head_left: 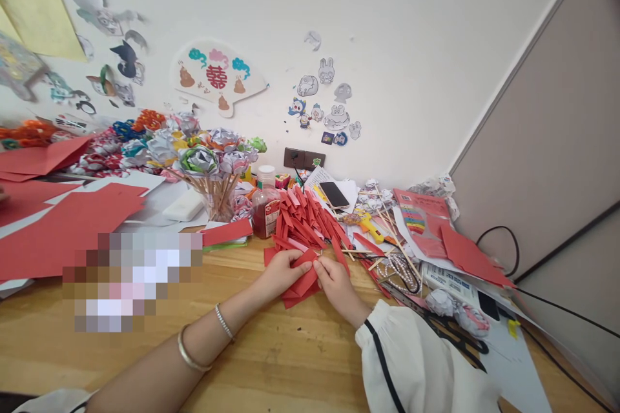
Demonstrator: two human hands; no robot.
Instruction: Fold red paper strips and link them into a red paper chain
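Observation:
Both of my hands meet over a piece of red paper in the middle of the wooden table. My left hand pinches its upper left part between thumb and fingers. Close beside it, my right hand pinches the paper's upper right edge, the thumbs almost touching. A small pale tip shows between the fingers, too small to name. More red paper lies under my hands. Just beyond them is a heap of folded red paper strips.
Left lie large red sheets and a cup of paper flowers on sticks. A jar of red liquid stands behind the strips. Rightward are a phone, a yellow glue gun, bead strings and black scissors.

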